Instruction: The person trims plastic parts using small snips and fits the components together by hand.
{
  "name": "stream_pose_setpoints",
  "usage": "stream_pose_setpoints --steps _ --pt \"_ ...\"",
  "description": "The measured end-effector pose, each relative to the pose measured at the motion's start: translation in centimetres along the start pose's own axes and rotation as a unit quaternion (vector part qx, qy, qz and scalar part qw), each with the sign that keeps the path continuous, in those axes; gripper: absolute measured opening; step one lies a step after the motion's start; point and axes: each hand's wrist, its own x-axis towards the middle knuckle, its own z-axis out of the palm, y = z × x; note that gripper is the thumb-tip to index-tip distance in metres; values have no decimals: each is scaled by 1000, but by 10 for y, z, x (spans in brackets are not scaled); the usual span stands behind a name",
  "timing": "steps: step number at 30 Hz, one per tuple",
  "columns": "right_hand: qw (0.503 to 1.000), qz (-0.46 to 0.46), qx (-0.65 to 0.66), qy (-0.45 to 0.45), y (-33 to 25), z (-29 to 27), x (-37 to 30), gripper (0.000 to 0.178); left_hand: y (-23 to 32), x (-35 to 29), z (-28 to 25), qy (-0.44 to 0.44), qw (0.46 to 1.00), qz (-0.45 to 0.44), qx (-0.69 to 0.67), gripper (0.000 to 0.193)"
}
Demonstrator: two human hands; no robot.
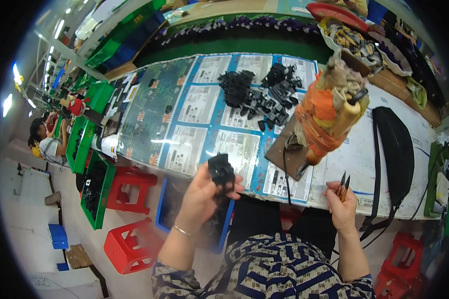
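My left hand (199, 192) is closed around a black molded plastic part (221, 169), held up just off the table's front edge. A small hand tool (342, 187) with two dark pointed tips and an orange-brown grip is in my right hand (342, 207). Its tips point away from me and stand slightly apart; its exact kind is unclear. On the table ahead lies a loose pile of similar black plastic parts (237, 88). Right of the pile, a bundle wrapped in orange and beige cloth (324, 119) stands on a brown board (279, 152).
A blue bin (163, 204) sits below the table edge, partly hidden by my left arm. Red stools (129, 189) and green trays of black parts (101, 187) are to the left. A black bag with straps (394, 149) lies at right. Another person (52, 144) sits far left.
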Motion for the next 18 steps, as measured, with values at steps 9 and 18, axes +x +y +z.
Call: stream_pose_setpoints --steps 9,18 --pt "997 11 6 -78 -11 3 -23 23 -67 -51 45 34 980 -127 -147 57" --pt "966 -103 -157 -176 -24 19 -52 22 -81 -58 61 -27 960 -189 -207 48"
